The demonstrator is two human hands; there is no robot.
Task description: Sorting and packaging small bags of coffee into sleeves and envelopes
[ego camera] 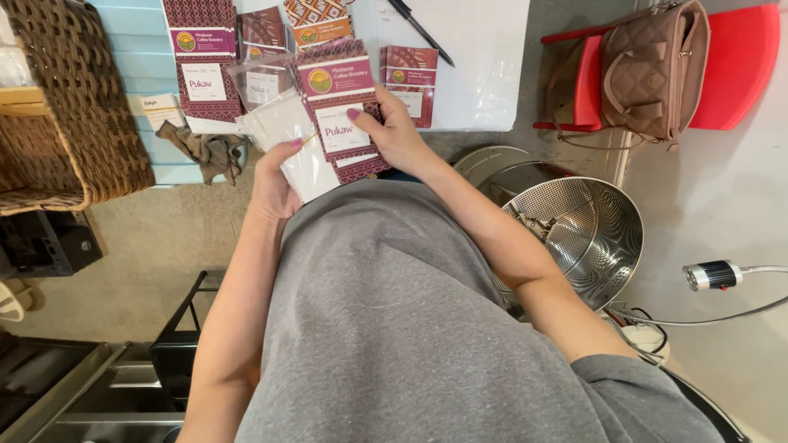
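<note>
My left hand grips a stack of white flat packets in clear wrap, held just above my grey shirt. My right hand pinches the lower edge of a maroon patterned pouch with a white label, lying at the table's near edge. More maroon pouches lie beyond: one at the far left, one behind it, one to the right. An orange-brown pouch sits at the back.
A black pen lies on white paper. A woven basket stands left, a crumpled brown cloth beside it. A perforated steel drum sits right, a tan bag on a red chair.
</note>
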